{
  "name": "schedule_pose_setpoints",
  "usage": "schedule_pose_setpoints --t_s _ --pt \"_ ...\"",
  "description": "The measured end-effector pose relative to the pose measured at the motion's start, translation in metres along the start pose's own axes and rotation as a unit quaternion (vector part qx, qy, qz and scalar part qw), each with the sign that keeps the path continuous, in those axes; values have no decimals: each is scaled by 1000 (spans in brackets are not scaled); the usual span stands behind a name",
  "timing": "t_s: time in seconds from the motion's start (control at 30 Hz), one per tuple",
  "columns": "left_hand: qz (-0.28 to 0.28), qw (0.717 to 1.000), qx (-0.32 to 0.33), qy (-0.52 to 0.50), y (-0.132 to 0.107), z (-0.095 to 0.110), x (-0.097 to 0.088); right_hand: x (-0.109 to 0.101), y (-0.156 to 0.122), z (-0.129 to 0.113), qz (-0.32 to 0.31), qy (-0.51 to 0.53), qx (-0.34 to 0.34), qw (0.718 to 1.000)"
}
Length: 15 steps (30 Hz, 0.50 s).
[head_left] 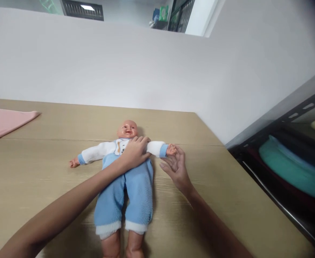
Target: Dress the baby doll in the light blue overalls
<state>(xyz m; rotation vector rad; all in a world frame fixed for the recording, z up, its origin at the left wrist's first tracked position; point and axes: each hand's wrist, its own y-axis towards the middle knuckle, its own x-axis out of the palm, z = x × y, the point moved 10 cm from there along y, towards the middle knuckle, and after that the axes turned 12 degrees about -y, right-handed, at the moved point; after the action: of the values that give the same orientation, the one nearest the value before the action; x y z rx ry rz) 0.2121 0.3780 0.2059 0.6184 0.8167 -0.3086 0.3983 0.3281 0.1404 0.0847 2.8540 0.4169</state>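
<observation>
A baby doll [137,193] in a white and blue outfit lies face up on the wooden table [52,186], arms spread to both sides and head toward the wall. Across its chest and shoulder, at the base of the outstretched right-hand sleeve [155,148], rests my left hand [136,152], its fingers curled over the cloth. My right hand [176,166] is beside the doll's small hand [170,149], with fingers loosely curved behind it and the thumb apart. Whether those fingers touch the doll cannot be made out. The doll's feet are cut off by the lower frame edge.
Pink cloth [6,122] lies at the table's far left. A white wall [106,68] rises behind the table, with an opening at its top. To the right stands a black metal shelf [270,200] holding a teal folded item [292,168].
</observation>
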Motion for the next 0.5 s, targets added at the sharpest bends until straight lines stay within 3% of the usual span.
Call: schedule_pose_setpoints --t_s 0.1,0.2,0.37,0.5 --pt "69 991 -19 -109 -8 -13 -18 25 -7 18 -90 -18 41 995" --pt "117 963 -44 -237 -14 -24 -31 57 -9 26 -172 -5 68 983" --pt "181 899 -90 -389 -26 -44 -51 98 3 16 -167 51 105 979" --pt "255 838 -127 -465 -42 -74 -70 126 11 10 -154 142 166 964"
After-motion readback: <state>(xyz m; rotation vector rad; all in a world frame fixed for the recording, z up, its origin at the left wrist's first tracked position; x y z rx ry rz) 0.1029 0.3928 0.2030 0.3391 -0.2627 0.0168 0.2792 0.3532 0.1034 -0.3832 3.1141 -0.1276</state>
